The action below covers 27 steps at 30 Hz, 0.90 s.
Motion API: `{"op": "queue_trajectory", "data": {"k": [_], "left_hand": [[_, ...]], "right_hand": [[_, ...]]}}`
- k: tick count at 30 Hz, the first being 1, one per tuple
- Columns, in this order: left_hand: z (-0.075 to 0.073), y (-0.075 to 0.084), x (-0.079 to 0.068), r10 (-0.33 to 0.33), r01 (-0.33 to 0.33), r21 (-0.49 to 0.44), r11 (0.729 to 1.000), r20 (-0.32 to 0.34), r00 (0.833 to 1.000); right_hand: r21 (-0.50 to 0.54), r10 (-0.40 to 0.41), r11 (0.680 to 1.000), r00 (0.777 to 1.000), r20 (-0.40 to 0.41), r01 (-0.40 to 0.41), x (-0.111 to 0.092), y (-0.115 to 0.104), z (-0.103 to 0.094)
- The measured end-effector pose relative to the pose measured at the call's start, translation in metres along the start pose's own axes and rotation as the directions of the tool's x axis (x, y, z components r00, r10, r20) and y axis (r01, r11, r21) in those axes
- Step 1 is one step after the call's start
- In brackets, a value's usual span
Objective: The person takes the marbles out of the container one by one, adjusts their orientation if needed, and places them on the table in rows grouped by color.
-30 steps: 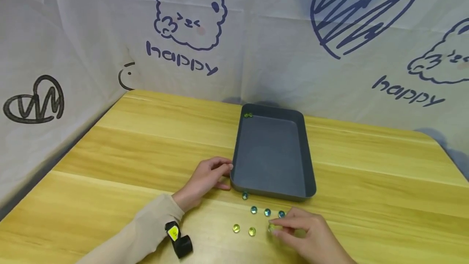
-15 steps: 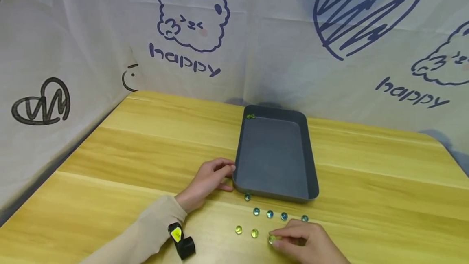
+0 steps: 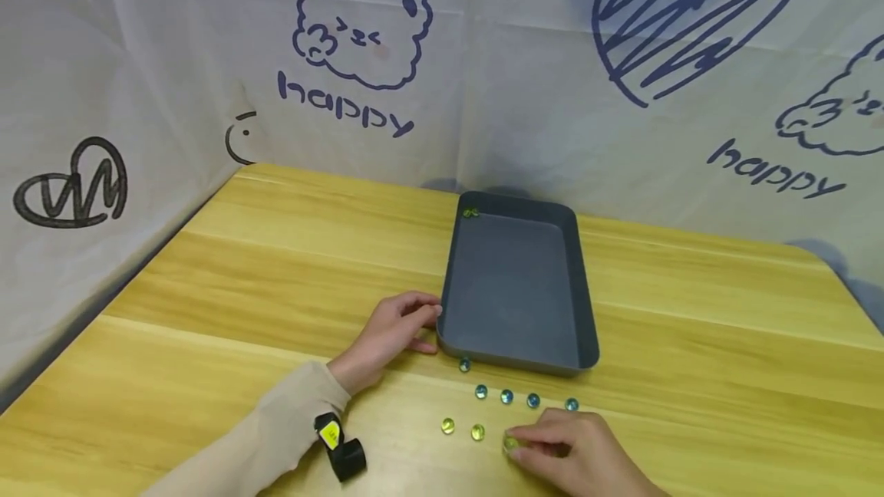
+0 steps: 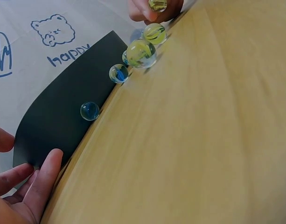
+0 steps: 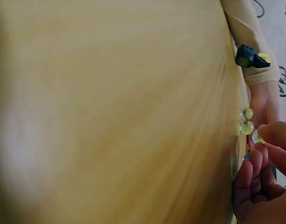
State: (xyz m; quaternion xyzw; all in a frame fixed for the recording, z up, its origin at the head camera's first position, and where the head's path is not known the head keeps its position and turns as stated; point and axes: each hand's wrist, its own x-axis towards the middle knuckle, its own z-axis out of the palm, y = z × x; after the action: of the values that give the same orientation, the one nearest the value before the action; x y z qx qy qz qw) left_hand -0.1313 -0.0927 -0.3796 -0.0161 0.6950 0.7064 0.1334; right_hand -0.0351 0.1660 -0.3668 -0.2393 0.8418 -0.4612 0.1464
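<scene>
A dark grey rectangular tray (image 3: 514, 282) lies on the wooden table. At its near left corner my left hand (image 3: 387, 340) touches the outer wall with fingers mostly straight, as the left wrist view also shows. My right hand (image 3: 587, 452) pinches a clear yellow-green marble (image 5: 257, 136) between thumb and fingertips, low over the table. To its left sit two similar marbles, a left one (image 3: 447, 426) and a right one (image 3: 478, 432). Several blue marbles (image 3: 507, 396) form a loose row between these and the tray, one (image 4: 90, 111) right beside the tray's front wall.
Small yellow-green marbles (image 3: 471, 213) lie in the tray's far left corner. A black strap-like device (image 3: 340, 447) is worn at the left sleeve (image 3: 276, 420). White cloth (image 3: 511, 83) with drawn bears and hearts hangs behind the table (image 3: 290, 251).
My right hand has drawn slightly toward me with the pinched marble, uncovering a blue marble at the row's right end. My left hand stays at the tray corner.
</scene>
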Motion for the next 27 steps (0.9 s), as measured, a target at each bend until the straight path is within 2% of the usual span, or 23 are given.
{"op": "queue_trajectory", "data": {"k": [10,27], "left_hand": [[0.0006,0.0014,0.001,-0.003,0.003,0.002,1.0,0.005,1.0],[-0.0007,0.0013,-0.0005,-0.004,0.004,-0.003,1.0,0.007,1.0]], "right_hand": [[-0.049,0.001,0.999,0.999,-0.036,-0.003,0.0046,0.0,-0.0002],[-0.088,-0.033,0.996,0.999,-0.013,0.031,0.0085,-0.0016,-0.0006]]}}
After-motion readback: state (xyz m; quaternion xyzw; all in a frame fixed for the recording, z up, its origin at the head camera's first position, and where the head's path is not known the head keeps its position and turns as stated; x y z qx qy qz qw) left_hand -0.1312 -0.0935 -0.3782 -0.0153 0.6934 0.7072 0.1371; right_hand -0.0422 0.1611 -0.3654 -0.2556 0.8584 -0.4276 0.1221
